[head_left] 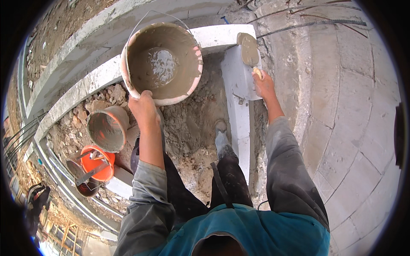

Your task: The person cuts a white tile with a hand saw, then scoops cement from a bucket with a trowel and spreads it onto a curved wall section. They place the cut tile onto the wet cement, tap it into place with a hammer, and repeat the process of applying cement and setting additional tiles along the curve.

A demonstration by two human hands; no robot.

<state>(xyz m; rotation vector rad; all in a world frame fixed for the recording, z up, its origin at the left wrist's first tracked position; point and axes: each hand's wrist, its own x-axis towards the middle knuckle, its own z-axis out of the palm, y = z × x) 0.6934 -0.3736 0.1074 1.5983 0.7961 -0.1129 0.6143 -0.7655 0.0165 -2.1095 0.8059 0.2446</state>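
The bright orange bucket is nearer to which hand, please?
Left. The left hand holds the large bucket, above-right of the bright orange bucket; the right hand, holding the trowel, is farther right.

From the view's centre, the 1st bucket (173,101) is at 11 o'clock, with mortar (158,70) inside, and the left hand (143,107) is on its edge at 7 o'clock. The trowel (249,51) is at 1 o'clock, in the right hand (265,85). The 2nd bucket (122,118) is at 9 o'clock, the 3rd bucket (110,164), with tools (97,169) inside, at 8 o'clock.
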